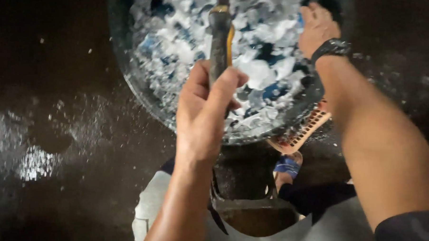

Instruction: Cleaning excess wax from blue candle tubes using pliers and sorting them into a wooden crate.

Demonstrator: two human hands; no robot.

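Now 2 hands — left hand (202, 118) grips 1 tool handle (219, 39), right hand (317, 29) in 1 basin (142, 89).

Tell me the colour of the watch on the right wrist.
Black watch, shown in the head view.

The tool (219, 39) runs past the top edge, its working end unseen; the basin (142, 89) rim is cropped.

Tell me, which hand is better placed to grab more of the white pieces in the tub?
Probably the right hand: it already rests among the white pieces inside the tub. The left hand is busy gripping the tool handle.
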